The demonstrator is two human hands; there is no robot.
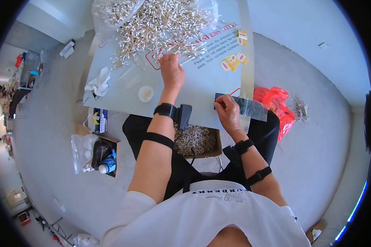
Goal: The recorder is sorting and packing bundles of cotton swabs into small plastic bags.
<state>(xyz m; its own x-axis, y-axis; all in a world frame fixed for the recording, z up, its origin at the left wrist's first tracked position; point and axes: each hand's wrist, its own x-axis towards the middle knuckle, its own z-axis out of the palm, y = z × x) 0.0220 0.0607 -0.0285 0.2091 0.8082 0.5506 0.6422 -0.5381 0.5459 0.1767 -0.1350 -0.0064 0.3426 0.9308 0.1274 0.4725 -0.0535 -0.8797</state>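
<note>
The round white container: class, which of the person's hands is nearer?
Left: the left hand is beyond and right of the container; the right hand is much farther right.

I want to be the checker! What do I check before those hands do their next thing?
1. Left hand at the near edge of the cotton swab pile: ok.
2. A swab between the left fingertips: cannot tell, too small to see.
3. Right hand by the clear plastic sheet: ok.
4. Clear plastic sheet wholly on the table: not ok, its end sticks out past the right edge.
5. Small yellow cards on the table, apart from both hands: ok.
6. Round white tub not touched by either hand: ok.
</note>
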